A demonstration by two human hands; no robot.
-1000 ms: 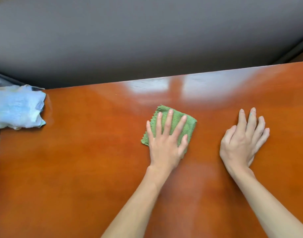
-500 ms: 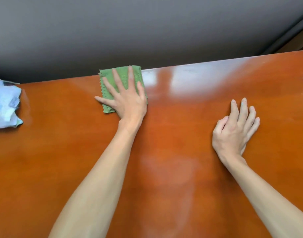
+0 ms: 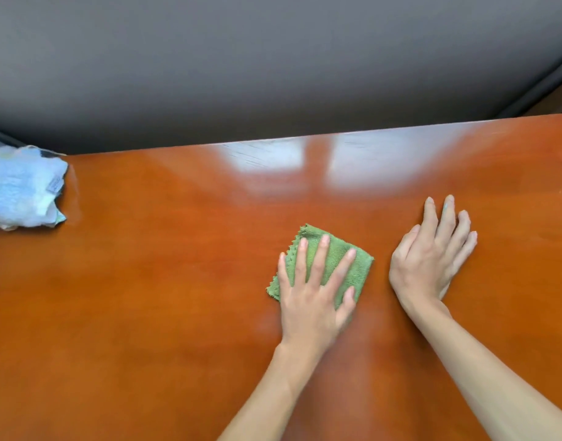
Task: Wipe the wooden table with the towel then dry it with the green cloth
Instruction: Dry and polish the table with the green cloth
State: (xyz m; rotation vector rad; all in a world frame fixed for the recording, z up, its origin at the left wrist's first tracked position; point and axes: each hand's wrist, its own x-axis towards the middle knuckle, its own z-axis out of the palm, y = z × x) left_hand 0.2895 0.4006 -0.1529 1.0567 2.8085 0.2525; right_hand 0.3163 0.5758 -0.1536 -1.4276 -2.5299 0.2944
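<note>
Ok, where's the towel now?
Head view: the towel lies crumpled at the table's far left edge, well apart from the green cloth.

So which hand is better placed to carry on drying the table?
Left. The left hand already presses flat on the green cloth, fingers spread over it. The right hand rests on bare wooden table beside the cloth, holding nothing.
</note>
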